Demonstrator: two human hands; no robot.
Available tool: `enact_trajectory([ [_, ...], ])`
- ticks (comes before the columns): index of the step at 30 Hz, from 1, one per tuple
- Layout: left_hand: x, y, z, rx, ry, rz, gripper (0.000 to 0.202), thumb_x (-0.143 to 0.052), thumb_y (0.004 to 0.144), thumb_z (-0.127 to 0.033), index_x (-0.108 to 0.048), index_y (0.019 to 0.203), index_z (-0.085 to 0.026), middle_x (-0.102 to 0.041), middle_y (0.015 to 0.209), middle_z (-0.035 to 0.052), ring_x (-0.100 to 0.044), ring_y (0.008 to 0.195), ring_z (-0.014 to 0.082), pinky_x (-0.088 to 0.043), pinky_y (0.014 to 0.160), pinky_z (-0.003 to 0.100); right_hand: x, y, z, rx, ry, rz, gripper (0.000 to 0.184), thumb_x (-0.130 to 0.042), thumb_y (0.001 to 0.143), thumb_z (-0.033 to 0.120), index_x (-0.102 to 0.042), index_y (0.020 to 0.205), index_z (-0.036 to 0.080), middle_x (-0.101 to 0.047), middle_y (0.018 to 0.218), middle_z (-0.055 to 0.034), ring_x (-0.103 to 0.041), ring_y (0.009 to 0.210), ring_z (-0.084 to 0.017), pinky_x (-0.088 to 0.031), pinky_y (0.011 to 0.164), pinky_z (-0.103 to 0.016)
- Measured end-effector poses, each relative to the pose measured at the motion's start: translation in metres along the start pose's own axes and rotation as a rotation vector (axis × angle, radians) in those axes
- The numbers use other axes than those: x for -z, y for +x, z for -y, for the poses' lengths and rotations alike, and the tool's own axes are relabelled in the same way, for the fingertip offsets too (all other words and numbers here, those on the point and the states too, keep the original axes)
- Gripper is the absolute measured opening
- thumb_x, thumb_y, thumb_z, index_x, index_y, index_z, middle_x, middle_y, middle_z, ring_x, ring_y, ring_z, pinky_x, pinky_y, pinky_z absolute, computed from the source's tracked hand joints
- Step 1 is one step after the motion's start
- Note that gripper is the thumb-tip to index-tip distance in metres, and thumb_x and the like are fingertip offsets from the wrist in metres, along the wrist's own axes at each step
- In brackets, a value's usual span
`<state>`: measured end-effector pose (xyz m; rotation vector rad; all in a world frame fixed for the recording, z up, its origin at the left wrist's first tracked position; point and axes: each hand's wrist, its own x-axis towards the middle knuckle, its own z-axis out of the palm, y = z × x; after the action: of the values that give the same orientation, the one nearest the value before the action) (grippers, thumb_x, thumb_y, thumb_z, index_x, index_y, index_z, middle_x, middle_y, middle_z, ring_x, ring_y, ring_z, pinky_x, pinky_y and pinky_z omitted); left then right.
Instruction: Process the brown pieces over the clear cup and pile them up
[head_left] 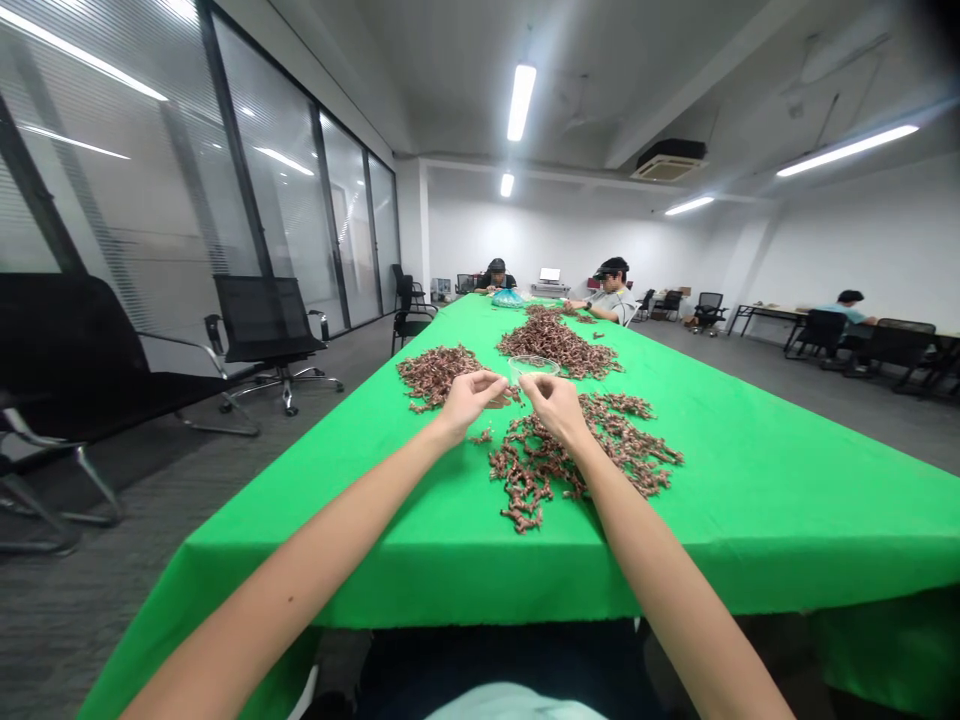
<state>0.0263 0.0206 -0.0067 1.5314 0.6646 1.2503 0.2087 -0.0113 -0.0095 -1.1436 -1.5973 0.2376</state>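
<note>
My left hand (471, 402) and my right hand (553, 402) are held close together over the green-covered table, fingers pinched. Whatever sits between the fingertips of either hand is too small to make out. Just beyond them stands a clear round plastic container (534, 364). Small reddish-brown, knobbly, root-like pieces lie in several heaps: a compact heap (431, 374) by my left hand, a loosely spread heap (626, 450) under and beside my right wrist, and a larger heap (559, 338) behind the container. A few stray bits (482, 436) lie below my left hand.
The green cloth (300, 500) drapes over the table's near edge. Two people (616, 298) sit at its far end, near a bluish plastic bag (508, 298). Black chairs (270, 320) stand along the left. Another person (847, 308) sits at a desk on the far right.
</note>
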Motion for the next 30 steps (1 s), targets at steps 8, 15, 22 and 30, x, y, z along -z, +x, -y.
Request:
enact_trajectory([
  [8, 0.002, 0.000, 0.000, -0.002, -0.030, -0.014, 0.044, -0.086, 0.068, -0.049, -0.072, 0.090, -0.013, -0.074, 0.080, 0.0067, -0.067, 0.063, 0.0138, -0.055, 0.072, 0.031, -0.008, 0.002, 0.002, 0.048, 0.325, 0.218, 0.045, -0.073, 0.075, 0.061, -0.063, 0.074, 0.017, -0.055, 0.065, 0.0008, -0.045, 0.061, -0.013, -0.035, 0.057, -0.027],
  [15, 0.000, -0.002, -0.005, 0.008, -0.039, -0.059, 0.040, -0.084, 0.070, -0.051, -0.076, 0.087, -0.016, -0.076, 0.085, 0.0079, -0.069, 0.069, 0.0166, -0.054, 0.073, 0.031, -0.003, 0.004, -0.001, -0.028, 0.371, 0.159, 0.045, -0.073, 0.077, 0.061, -0.065, 0.076, 0.017, -0.055, 0.061, 0.0017, -0.046, 0.058, -0.013, -0.037, 0.057, -0.027],
  [22, 0.001, -0.003, -0.004, -0.026, 0.006, -0.057, 0.043, -0.088, 0.065, -0.049, -0.078, 0.091, -0.016, -0.077, 0.089, 0.0083, -0.069, 0.075, 0.0184, -0.054, 0.079, 0.034, -0.005, 0.004, -0.003, -0.009, 0.393, 0.159, 0.042, -0.076, 0.076, 0.058, -0.067, 0.078, 0.017, -0.060, 0.064, 0.0004, -0.050, 0.060, -0.013, -0.039, 0.058, -0.027],
  [30, 0.003, 0.002, 0.005, -0.062, 0.008, -0.024, 0.044, -0.082, 0.073, -0.054, -0.078, 0.095, -0.016, -0.077, 0.097, 0.0093, -0.069, 0.082, 0.0184, -0.055, 0.080, 0.033, -0.005, 0.003, 0.000, 0.008, 0.432, 0.174, 0.042, -0.082, 0.069, 0.054, -0.065, 0.074, 0.016, -0.057, 0.067, 0.0012, -0.047, 0.062, -0.012, -0.038, 0.060, -0.027],
])
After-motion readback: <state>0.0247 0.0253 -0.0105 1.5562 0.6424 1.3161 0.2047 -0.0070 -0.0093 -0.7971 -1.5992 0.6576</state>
